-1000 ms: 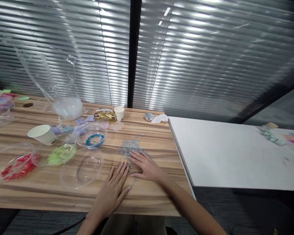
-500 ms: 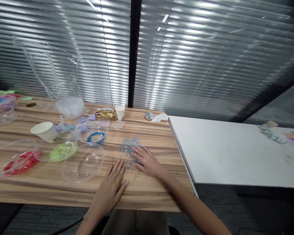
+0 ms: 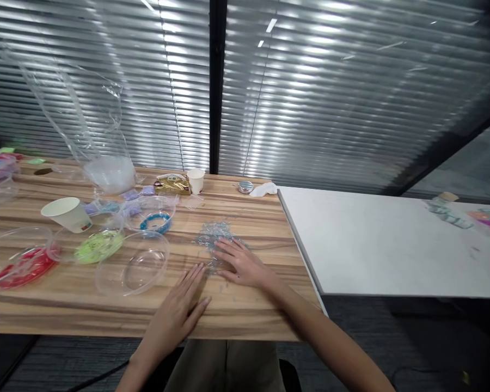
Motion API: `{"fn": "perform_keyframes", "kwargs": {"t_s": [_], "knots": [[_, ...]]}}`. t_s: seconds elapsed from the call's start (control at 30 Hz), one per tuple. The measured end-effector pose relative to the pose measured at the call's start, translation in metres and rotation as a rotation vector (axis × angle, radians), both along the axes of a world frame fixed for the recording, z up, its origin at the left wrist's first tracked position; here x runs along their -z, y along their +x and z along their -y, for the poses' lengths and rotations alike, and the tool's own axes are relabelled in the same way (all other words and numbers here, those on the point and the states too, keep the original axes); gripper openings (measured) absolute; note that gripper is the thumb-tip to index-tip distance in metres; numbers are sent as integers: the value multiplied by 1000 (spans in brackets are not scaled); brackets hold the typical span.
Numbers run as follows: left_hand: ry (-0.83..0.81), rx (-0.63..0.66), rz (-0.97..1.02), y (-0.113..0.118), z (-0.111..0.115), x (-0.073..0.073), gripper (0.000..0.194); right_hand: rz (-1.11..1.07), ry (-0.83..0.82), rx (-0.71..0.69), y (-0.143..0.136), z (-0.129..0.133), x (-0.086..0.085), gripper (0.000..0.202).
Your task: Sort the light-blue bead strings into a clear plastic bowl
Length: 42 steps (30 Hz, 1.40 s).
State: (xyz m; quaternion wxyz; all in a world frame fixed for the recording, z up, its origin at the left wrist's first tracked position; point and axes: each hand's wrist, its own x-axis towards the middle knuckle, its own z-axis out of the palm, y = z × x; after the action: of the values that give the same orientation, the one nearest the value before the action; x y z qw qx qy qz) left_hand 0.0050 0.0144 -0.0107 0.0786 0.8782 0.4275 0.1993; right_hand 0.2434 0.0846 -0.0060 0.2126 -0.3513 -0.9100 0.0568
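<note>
A loose heap of small, thin, shiny silver-grey pieces (image 3: 213,234) lies on the wooden table (image 3: 245,321); their exact kind is too small to make out. My right hand (image 3: 240,264) rests over the heap's near side with fingers spread, hiding part of it. My left hand (image 3: 178,305) lies flat on the wood just left of the heap, fingers stretched and thumb apart. Left of that hand sits a clear plastic bowl (image 3: 133,267). Other clear bowls hold blue pieces (image 3: 157,222), yellow-green pieces (image 3: 98,246) and red pieces (image 3: 24,268).
A tilted paper cup (image 3: 67,214) rests among the bowls. Behind are a big clear bag (image 3: 110,173) with whitish contents, a gold tissue pack (image 3: 172,185), another paper cup (image 3: 195,181), a round silver tin (image 3: 245,187) and crumpled tissue (image 3: 263,189). A white table (image 3: 392,245) adjoins on the right.
The camera view has shifted slightly. My right hand still lies on the silver-grey heap and my left hand beside it, with only slight movement of the fingers.
</note>
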Motion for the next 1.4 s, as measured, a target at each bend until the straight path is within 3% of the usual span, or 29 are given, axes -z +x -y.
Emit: {"fn": "perform_keyframes", "kwargs": {"t_s": [0.1,0.27,0.47,0.7,0.83,0.97,1.4], "knots": [[-99,-82,120,-1,1,-2,66,-37,8,-1,3,-3,4,44],[-59,-138,176,-3,1,2,69,-116,3,-57,-1,0,-2,45],[-48,-190,212,-2,0,8,70,-264,-13,-150,-7,4,-11,4],[-94,-175,285,-5,-5,10,78,-279,-26,-174,-10,-1,0,6],[-80,-174,299,-7,-8,17,70,-250,11,-167,-11,-3,3,8],[-78,-166,324,-6,-11,22,60,-185,58,-159,-10,-4,0,12],[-87,-136,279,-2,-28,24,62,-67,114,-120,-1,-6,-9,7]]}}
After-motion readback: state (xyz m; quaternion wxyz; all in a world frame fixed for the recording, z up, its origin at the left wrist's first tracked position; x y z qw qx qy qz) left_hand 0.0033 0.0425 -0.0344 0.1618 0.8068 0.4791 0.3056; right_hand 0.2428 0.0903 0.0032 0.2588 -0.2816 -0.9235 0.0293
